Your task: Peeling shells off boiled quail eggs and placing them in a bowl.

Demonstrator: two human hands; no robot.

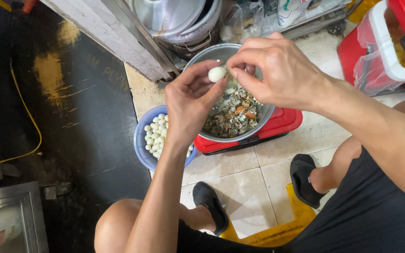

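A small white egg [217, 73], smooth and mostly peeled, is pinched between the fingers [212, 89] of both hands, held above a metal bowl [264, 117] of speckled shell bits.

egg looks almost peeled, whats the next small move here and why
Probably pick off the last shell with the right hand and let it fall into the metal bowl of shell scraps below. The left hand holds the small egg right over that bowl, and the right fingers pinch at its side.

The egg [217, 73] looks smooth and glossy; the pot [266, 115] is dull metal, the bowl [141, 150] matt blue plastic.
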